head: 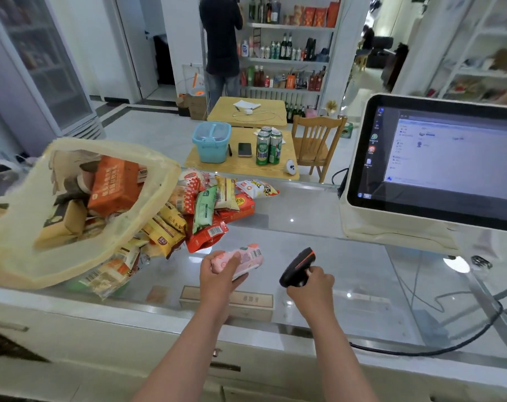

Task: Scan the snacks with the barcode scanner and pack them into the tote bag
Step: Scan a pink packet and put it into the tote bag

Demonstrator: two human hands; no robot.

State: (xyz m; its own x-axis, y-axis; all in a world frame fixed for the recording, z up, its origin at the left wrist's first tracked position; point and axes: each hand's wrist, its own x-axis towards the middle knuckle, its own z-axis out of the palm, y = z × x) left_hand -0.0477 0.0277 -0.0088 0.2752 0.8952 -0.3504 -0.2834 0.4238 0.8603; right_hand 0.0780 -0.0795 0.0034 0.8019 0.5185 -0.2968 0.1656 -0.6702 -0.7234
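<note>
My left hand [220, 274] grips a pink snack packet [246, 259] just above the glass counter, its barcode end turned toward the right. My right hand [313, 288] holds the black barcode scanner [297, 266], with its orange-trimmed head pointing up and left at the packet, a short gap between them. A cream tote bag [147, 216] lies open at the left, with an orange box and brown packets inside. A heap of loose snack packets [208, 210] lies beside the bag's mouth on the counter.
A touchscreen till [437, 163] stands at the right on the glass counter [348, 256], with the scanner's black cable [463, 343] trailing along the front right. Beyond the counter are wooden tables with green cans [269, 146], a blue basket, a chair, and a person at the shelves.
</note>
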